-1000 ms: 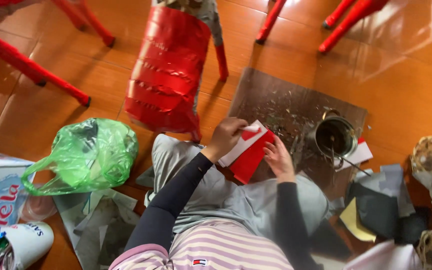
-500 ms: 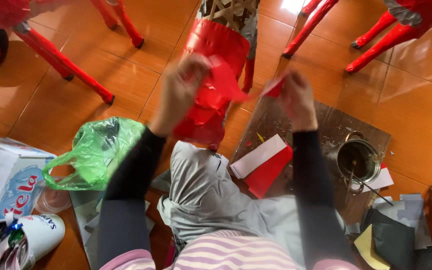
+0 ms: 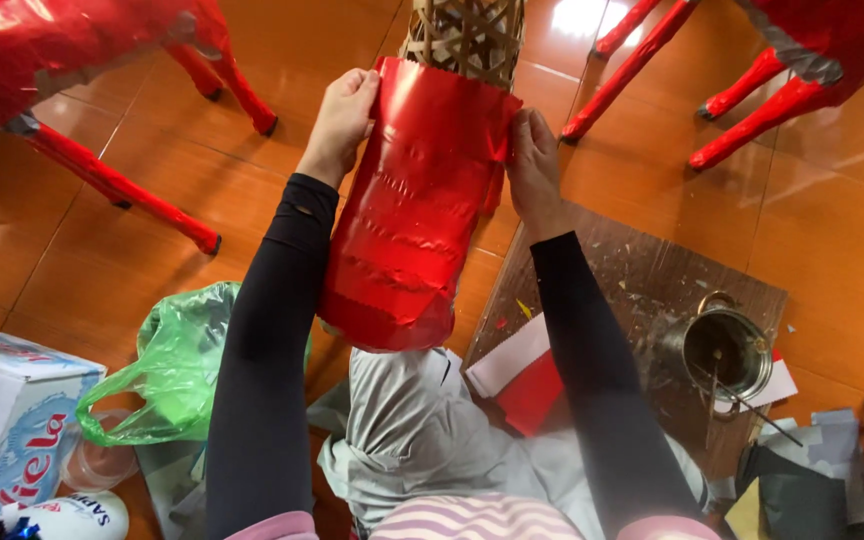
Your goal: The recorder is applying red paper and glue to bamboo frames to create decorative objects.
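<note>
A woven bamboo frame (image 3: 465, 35) stands in front of me, its lower body wrapped in shiny red paper (image 3: 410, 210). My left hand (image 3: 337, 122) presses flat on the paper's upper left edge. My right hand (image 3: 532, 165) pinches the paper's upper right edge against the frame. Both arms are in black sleeves. A stack of red and white paper sheets (image 3: 522, 375) lies on my grey-clad lap, untouched.
Red-wrapped legs of other frames (image 3: 132, 190) (image 3: 752, 100) stand on the orange tile floor. A dark board (image 3: 632, 280) carries a small metal pot (image 3: 722, 350) with a stick. A green plastic bag (image 3: 177, 365), a cardboard box (image 3: 12, 430) and paper scraps (image 3: 802, 480) lie around.
Both hands left the red and white sheets on my lap and rose to the red-wrapped frame. They now hold a red sheet flat against its top edge.
</note>
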